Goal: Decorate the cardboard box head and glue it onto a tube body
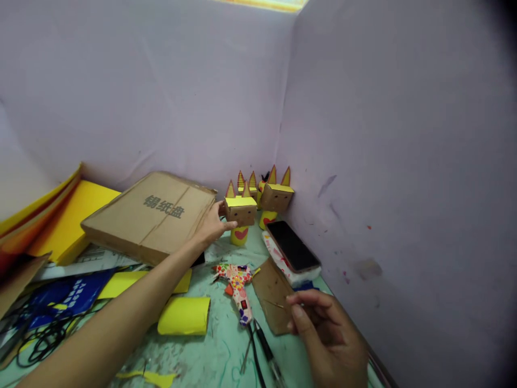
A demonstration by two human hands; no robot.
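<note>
My left hand (213,223) reaches to the back of the table and grips a small cardboard figure (244,216), thumb on the front of its box head and fingers at the side. The figure has a yellow top, two pointed ears, dot eyes and a yellow tube body with a red heart; it is upright. Close behind and to its right are similar figures (278,198), partly hidden. My right hand (329,337) hovers at the lower right near a flat cardboard piece (272,296), fingers curled and thumb against the fingertips, with nothing visible in them.
A patterned glue gun (238,283) lies mid-table, its cord beside a pen (269,347). A phone (293,245) rests on a tissue pack (299,276) by the right wall. Leftward are a large cardboard box (149,215), yellow paper roll (183,316), blue packet (70,296) and tangled cord (44,342).
</note>
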